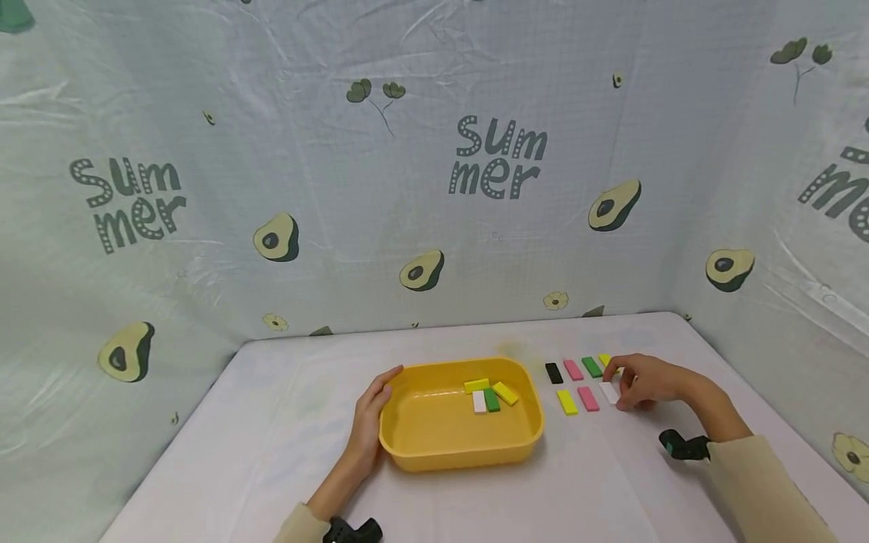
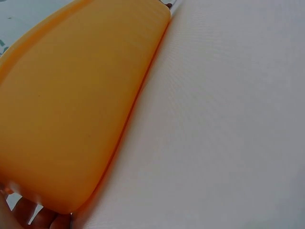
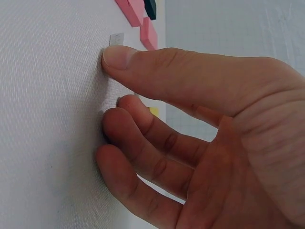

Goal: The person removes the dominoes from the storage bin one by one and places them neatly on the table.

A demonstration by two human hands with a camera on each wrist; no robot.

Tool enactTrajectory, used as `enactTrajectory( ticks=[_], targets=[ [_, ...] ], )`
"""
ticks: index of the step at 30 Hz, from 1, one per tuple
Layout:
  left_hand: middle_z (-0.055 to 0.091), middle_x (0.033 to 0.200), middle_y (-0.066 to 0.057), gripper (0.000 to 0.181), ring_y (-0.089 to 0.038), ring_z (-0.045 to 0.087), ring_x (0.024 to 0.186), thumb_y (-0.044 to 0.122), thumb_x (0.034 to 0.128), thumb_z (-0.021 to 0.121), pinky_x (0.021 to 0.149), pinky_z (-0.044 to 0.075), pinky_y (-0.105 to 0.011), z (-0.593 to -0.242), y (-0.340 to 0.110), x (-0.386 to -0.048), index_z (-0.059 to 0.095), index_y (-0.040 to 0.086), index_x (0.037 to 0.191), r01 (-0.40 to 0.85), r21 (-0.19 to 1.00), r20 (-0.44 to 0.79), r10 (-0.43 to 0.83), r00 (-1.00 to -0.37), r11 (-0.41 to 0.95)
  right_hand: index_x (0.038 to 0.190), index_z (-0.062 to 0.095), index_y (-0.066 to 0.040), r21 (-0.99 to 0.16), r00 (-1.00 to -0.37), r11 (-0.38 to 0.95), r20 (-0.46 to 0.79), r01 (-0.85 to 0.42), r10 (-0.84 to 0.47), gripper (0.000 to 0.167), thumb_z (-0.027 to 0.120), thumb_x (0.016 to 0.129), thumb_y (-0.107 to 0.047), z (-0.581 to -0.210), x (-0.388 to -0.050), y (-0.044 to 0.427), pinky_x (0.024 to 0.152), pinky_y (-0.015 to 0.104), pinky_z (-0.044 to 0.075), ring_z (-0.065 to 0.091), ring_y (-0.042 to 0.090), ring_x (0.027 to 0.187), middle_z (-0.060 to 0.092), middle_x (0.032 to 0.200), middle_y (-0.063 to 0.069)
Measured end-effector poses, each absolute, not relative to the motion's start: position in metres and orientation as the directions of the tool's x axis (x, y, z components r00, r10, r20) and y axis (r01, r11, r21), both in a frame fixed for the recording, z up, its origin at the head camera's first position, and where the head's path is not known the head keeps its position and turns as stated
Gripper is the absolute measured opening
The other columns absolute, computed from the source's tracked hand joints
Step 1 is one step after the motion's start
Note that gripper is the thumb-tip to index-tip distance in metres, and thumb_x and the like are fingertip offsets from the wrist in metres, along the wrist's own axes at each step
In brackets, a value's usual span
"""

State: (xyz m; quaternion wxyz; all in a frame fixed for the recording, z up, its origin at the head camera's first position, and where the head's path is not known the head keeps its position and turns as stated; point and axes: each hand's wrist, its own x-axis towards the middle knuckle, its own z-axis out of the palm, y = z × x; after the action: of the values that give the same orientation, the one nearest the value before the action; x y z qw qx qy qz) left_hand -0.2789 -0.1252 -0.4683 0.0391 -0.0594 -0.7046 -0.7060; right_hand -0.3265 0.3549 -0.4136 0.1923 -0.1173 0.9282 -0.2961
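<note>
Our right hand (image 1: 641,381) is arching over a small white rectangular block (image 1: 609,392), thumb touching it, though we cannot tell whether the fingers are pinching; our left hand (image 1: 369,418) is holding the left end of a yellow plastic tray (image 1: 468,457). We are judging the block light, stiff and smooth, best taken by its long edges; it is lying right of the tray, beneath the right hand.

A curtained tabletop booth: pale sheeting (image 1: 353,188) printed with avocados (image 1: 614,205), flowers (image 1: 555,301) and the word "summer" rises behind and at both sides of a white-covered table (image 1: 271,422). What building holds it cannot be told.
</note>
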Motion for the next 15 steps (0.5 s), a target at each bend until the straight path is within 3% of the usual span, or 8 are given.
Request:
enactTrajectory(
  ticks=[15],
  targets=[
    [0.047,0.16,-0.013,0.045,-0.025,0.049,0.141,0.019,0.1108,0.034,0.106,0.044,-0.014,-0.4686,-0.1235,-0.2778,0.052,0.008,0.151,0.152,0.988,0.152,0.028,-0.988,-0.005,0.13,0.06,-0.007,-0.561,-0.892,0.821,-0.314,-0.103,-0.326,0.052,0.083,0.084,-0.017,-0.4067,-0.3246,0.3541,0.067,0.033,0.049,0.055,0.02,0.07,0.057,0.086,0.007]
  ],
)
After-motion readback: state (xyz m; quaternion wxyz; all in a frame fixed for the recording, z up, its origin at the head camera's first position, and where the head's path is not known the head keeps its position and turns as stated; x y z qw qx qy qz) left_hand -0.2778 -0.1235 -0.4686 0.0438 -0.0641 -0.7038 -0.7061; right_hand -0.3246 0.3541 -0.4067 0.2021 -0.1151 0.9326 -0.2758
